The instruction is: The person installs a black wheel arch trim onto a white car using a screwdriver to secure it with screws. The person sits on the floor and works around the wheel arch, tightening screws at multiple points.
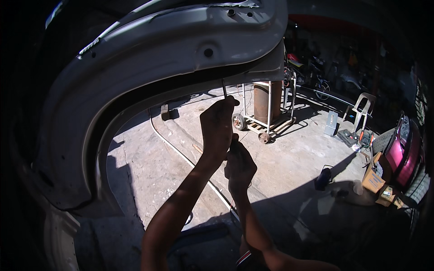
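A large grey curved car body panel (149, 67) hangs across the upper left, with a dark gap running along its lower curve. My left hand (218, 126) is closed around a thin metal rod (224, 89), which stands nearly upright and reaches the panel's lower edge with its top. Just below and to the right, my right hand (240, 165) is closed, its fingers curled close beneath the left. What lies inside the right hand is hidden in shadow.
Behind my hands stands a white wheeled cart (269, 104) with a rusty cylinder (261, 101). A pale hose (181, 156) crosses the concrete floor. To the right are a plastic chair (363, 108), a cardboard box (373, 179) and a magenta car part (403, 151).
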Motion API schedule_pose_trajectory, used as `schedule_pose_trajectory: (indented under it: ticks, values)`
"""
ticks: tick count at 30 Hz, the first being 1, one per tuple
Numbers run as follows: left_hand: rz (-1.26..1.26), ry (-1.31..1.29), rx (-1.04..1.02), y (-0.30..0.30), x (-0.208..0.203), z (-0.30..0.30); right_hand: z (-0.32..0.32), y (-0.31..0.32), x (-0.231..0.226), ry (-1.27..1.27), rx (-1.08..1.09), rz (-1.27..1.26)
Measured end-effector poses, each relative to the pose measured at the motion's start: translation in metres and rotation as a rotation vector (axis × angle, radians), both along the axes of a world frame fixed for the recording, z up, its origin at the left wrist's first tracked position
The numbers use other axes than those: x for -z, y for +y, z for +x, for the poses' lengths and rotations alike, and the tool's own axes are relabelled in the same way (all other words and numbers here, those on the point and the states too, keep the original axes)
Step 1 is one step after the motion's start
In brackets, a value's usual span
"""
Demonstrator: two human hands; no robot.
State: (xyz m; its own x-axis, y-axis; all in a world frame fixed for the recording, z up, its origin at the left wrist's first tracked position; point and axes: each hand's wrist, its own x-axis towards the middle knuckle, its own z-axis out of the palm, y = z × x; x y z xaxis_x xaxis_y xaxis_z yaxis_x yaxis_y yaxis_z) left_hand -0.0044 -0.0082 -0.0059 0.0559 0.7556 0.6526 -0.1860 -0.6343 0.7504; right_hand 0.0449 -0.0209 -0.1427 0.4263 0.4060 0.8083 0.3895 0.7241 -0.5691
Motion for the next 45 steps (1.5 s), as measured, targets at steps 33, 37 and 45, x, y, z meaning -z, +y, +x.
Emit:
schedule_pose_trajectory:
  ticks: [33, 37, 45]
  values:
    - [-0.008, -0.003, 0.017, -0.005, 0.002, -0.002, 0.013, -0.032, -0.008, 0.804, -1.346, -0.012]
    - [-0.016, 0.020, -0.003, -0.002, 0.005, 0.000, 0.010, -0.032, -0.008, 0.279, -0.430, -0.101]
    - [0.097, -0.006, -0.054, 0.010, 0.010, -0.001, 0.005, -0.023, 0.001, -0.074, -0.231, -0.132]
